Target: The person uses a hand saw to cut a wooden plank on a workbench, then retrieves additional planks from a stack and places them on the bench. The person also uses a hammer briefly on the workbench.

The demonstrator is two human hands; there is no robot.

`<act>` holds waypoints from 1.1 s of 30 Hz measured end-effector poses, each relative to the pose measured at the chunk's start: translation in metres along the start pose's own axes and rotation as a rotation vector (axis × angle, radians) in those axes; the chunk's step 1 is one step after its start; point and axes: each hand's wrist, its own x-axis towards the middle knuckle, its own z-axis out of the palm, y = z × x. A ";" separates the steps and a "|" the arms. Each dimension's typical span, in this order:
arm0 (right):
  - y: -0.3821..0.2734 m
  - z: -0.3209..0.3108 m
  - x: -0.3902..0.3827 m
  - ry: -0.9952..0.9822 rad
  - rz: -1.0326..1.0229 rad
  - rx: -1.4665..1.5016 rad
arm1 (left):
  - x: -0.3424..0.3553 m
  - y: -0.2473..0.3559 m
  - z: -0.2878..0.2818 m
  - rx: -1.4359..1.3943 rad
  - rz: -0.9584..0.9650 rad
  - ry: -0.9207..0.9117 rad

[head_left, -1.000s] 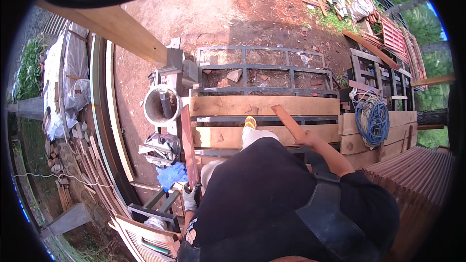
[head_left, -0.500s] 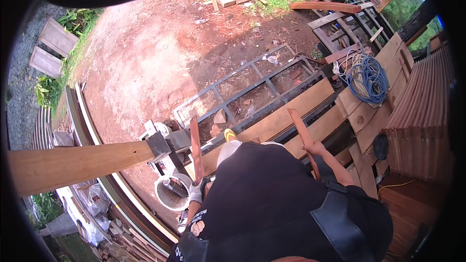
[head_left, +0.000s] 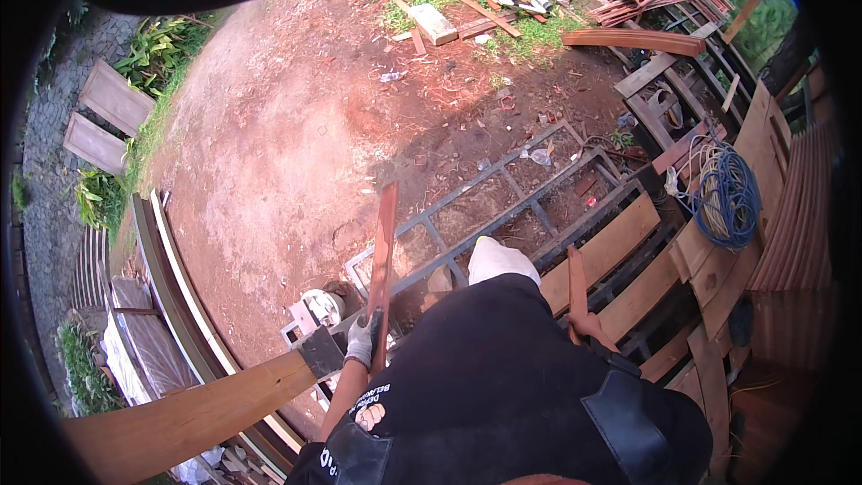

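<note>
My left hand (head_left: 360, 339), in a pale glove, is closed round the lower part of a long reddish-brown wooden slat (head_left: 383, 242). That slat stands up away from me, over the near end of a metal frame. On my other side, my bare right hand (head_left: 589, 327) grips a shorter-looking wooden slat (head_left: 576, 280), held above light wooden boards (head_left: 620, 247). My body hides the lower ends of both slats. A light-coloured trouser knee (head_left: 503, 260) shows between my arms.
A wooden post (head_left: 197, 409) juts in at lower left, near my left arm. The ladder-like metal frame (head_left: 507, 216) lies on reddish dirt ahead. At right are a coiled blue hose or cable (head_left: 727, 202) and a stack of brown corrugated-looking pieces (head_left: 797, 224). Timber piles lie at the far right.
My view has shifted, with the post now lower in it. Both slats remain in my hands; the left one now reaches farther out over the dirt.
</note>
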 end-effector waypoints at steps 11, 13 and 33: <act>-0.188 0.014 0.159 0.137 -0.122 -0.079 | 0.288 0.284 0.145 0.140 0.136 -0.136; -0.240 0.009 0.152 0.172 -0.048 -0.048 | 0.303 0.336 0.138 0.146 0.117 -0.186; -0.858 0.158 0.428 0.235 -0.482 -0.232 | 0.783 0.548 0.040 0.551 0.185 -0.182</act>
